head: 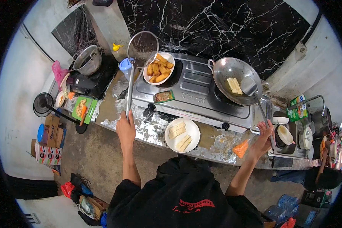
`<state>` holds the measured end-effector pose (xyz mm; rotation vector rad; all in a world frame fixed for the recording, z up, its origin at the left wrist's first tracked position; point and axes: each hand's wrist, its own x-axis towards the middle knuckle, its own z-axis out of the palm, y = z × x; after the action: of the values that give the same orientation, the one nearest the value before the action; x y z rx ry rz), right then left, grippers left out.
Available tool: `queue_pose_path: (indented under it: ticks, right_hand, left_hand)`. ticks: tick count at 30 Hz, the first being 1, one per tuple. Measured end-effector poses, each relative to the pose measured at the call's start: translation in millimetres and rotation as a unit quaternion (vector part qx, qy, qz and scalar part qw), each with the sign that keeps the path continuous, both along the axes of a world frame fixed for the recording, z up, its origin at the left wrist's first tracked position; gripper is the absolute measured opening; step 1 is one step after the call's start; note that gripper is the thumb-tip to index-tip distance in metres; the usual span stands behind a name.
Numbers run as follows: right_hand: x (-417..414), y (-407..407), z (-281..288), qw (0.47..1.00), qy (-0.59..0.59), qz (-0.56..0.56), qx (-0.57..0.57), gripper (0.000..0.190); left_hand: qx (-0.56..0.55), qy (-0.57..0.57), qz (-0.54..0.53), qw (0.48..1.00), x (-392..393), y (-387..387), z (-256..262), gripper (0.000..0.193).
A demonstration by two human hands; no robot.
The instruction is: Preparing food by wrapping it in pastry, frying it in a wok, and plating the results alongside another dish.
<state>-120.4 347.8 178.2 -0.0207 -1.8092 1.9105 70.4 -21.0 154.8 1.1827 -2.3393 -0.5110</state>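
My left hand grips the long metal handle of a round wire-mesh skimmer, raised with its head overlapping the white bowl in view. Golden fried food pieces fill that bowl, which stands on the left burner. On the right burner sits a metal wok. My right hand holds a metal spatula by its handle, fingers loosely curled. Its blade is in the wok, beside pale food strips. Nearer me, a white plate carries more pale strips in two groups.
A seasoning packet lies on the Rinnai stove. An orange packet is near the counter edge. At right is a sink with dishes; at left, a green cutting board and a pot. Another person is far right.
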Motion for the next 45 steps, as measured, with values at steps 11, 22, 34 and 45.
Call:
queue_pose_path:
  ticks: [11, 22, 34, 45]
  right_hand:
    - [6, 14, -6, 1.000, 0.009, -0.015, -0.010, 0.043]
    - [16, 18, 2, 0.999, -0.025, -0.041, -0.003, 0.043]
    - [-9, 23, -6, 0.994, 0.003, -0.034, -0.103, 0.039]
    - [-6, 31, 15, 0.984, 0.049, -0.070, -0.154, 0.042]
  left_hand:
    - [-0.053, -0.030, -0.023, 0.998, -46, -32, -27, 0.043]
    - [-0.082, -0.033, -0.030, 0.996, -59, -39, -41, 0.041]
    - [0.109, 0.175, -0.127, 0.970, -53, 7, 4, 0.042]
    - [0.326, 0.145, -0.275, 0.893, -97, 105, 9, 0.036]
